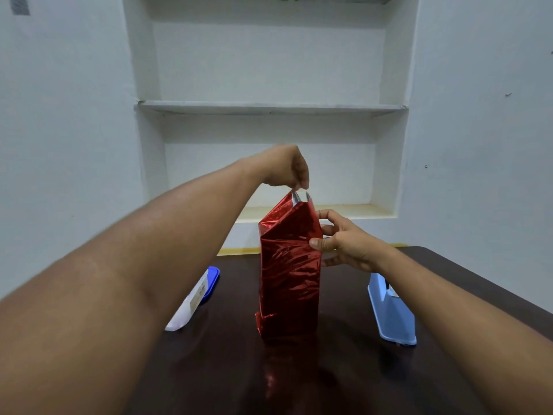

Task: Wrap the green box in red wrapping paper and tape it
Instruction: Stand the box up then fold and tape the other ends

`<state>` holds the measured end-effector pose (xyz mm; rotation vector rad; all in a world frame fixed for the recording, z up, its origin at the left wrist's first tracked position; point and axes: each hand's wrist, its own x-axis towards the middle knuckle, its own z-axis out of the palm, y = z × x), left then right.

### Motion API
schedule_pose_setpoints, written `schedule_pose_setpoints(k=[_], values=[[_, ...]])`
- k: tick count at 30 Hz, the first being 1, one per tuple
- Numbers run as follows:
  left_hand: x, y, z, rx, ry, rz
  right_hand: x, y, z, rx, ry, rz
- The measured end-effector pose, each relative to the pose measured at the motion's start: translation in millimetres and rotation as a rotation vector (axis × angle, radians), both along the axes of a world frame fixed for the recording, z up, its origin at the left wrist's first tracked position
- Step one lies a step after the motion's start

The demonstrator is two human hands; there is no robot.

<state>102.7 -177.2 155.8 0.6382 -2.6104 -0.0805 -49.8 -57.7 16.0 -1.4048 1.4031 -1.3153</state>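
A tall box stands upright on the dark table point(344, 369), fully covered in shiny red wrapping paper point(288, 277); no green shows. The paper's top end rises in a loose peak with its silver inner side visible. My left hand point(285, 167) reaches over from above and pinches the tip of that peak. My right hand point(344, 242) holds the box's upper right side, thumb on the front face and fingers behind the paper.
A light blue tape dispenser point(392, 310) stands on the table to the right of the box. A white and blue flat item point(194, 298) lies to the left. Behind the table, a white wall has recessed shelves point(269, 107).
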Motion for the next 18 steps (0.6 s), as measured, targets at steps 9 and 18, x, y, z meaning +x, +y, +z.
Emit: schedule_pose_setpoints(k=[9, 18], values=[[39.4, 15.0, -24.0, 0.366, 0.343, -0.025, 1.1, -1.8, 2.8, 0.008, 0.042, 0.015], [71.2, 36.0, -64.9, 0.364, 0.211, -0.047, 1.3, -4.0, 12.5, 0.067, 0.090, 0.033]])
